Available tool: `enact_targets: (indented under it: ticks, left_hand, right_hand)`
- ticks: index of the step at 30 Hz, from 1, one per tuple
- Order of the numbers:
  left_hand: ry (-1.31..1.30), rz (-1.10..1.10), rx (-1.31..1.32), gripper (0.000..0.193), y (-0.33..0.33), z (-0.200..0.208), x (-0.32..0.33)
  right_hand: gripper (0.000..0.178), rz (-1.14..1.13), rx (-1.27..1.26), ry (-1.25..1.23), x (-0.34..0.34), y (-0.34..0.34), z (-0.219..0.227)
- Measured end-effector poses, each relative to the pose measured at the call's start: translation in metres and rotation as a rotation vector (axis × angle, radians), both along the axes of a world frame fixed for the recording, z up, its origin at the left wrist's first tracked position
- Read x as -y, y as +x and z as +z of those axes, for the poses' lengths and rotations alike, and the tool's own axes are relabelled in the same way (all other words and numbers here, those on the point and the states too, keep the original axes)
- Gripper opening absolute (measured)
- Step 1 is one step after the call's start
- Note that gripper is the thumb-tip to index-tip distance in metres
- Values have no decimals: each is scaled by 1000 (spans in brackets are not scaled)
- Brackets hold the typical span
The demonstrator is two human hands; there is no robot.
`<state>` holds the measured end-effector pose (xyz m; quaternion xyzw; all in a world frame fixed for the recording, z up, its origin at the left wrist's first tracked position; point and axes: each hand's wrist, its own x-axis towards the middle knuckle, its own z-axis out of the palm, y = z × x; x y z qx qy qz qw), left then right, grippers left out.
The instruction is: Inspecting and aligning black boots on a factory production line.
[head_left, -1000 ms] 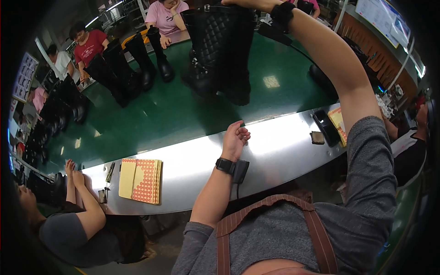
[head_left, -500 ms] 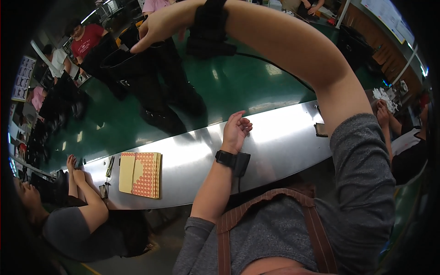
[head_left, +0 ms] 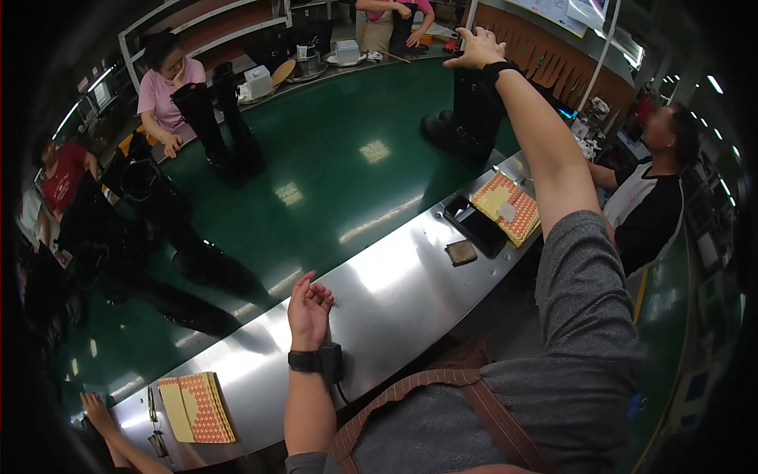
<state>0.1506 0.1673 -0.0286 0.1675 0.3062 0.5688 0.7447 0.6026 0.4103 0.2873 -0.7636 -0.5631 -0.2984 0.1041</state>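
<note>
Tall black leather-look boots (head_left: 477, 107) with buckles sit just under the person's right hand (head_left: 479, 50), fingers spread wide, contact hard to tell; left hand (head_left: 309, 313) looks empty, loosely curled. They're standing on the glossy green table (head_left: 379, 193). Probably bottom-heavy with softish shafts, so grab the top rims.

A workshop with a long green surface (head_left: 332, 213) under strip lights.
The green top shines, with bright patches of reflected light (head_left: 375, 152) on it, and a brushed metal ledge (head_left: 379, 308) runs along its near side, catching a white glare. Beyond the far edge stands a pale-framed shelving rack (head_left: 197, 17); farther right are a brown slatted panel (head_left: 525, 43), a printed board (head_left: 557, 11) and a slim white pole (head_left: 594, 71). Ceiling tubes (head_left: 715, 84) glow at the dim right side, above a green floor (head_left: 667, 347) with a yellow line (head_left: 641, 292).
</note>
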Motion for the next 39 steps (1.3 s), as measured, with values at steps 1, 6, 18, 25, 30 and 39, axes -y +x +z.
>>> enact_targets:
  ticks: [1, 6, 18, 25, 30, 39]
  left_hand:
    - [2, 6, 6, 26, 0, 3, 1]
    - [-5, -30, -20, 27, 1, 11, 0]
    - [52, -62, -21, 28, -4, 5, 4]
    - [270, -30, -562, 65, 11, 36, 14]
    - [684, 249, -1031, 120, 30, 94, 19]
    - [513, -77, -1038, 91, -23, 132, 44]
  right_hand:
    - [93, -64, -19, -9, 3, 26, -3]
    - [83, -38, -281, -262, 10, 124, -19]
    - [40, 174, -93, -209, -18, 95, -36]
    - [39, 412, 9, -58, 77, -33, 34]
    - [45, 730, -26, 24, 175, -109, 86]
    - [37, 1618, -445, -627, 297, -218, 55]
